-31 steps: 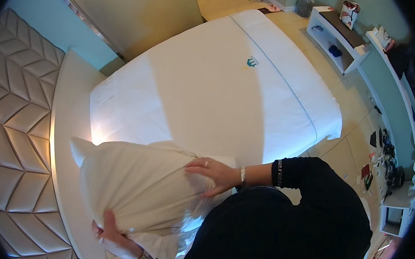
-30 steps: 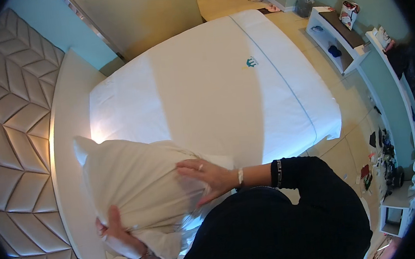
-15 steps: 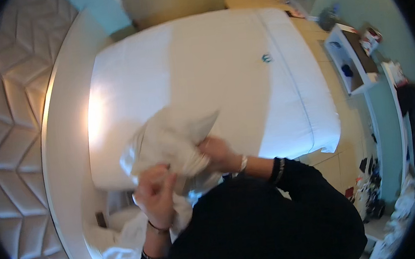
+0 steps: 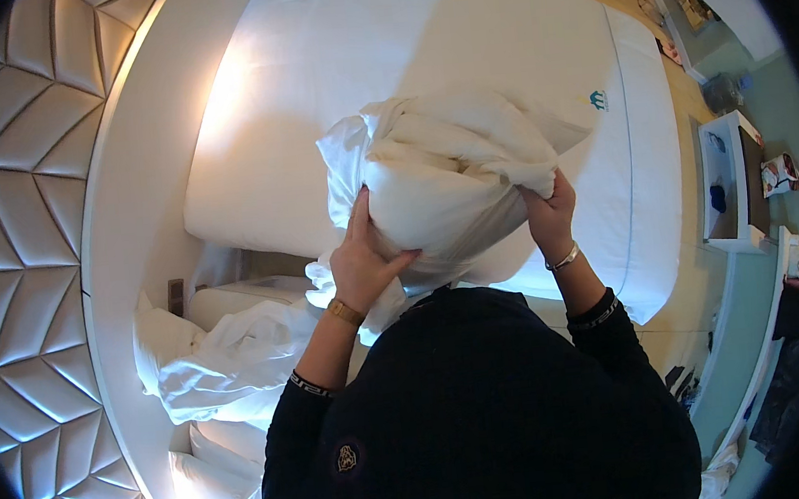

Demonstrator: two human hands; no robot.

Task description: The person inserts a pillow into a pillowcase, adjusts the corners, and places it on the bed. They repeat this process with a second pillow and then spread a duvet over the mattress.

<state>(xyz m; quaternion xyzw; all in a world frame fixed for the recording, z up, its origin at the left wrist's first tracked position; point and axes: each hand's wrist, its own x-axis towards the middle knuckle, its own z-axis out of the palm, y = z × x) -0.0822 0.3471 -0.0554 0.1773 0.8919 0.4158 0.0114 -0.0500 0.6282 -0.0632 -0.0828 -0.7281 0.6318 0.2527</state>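
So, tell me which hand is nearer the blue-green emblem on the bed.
Right. The right hand grips the white bundle on its right, below and left of the emblem in view; the left hand holds the bundle's left side, farther away toward the headboard.

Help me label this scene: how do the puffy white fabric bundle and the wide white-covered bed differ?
The puffy white fabric bundle is creased and bunched; the wide white-covered bed lies mostly smooth. The bundle is far smaller than the bed. The left hand and right hand hold the bundle; neither grips the bed. Both are white.
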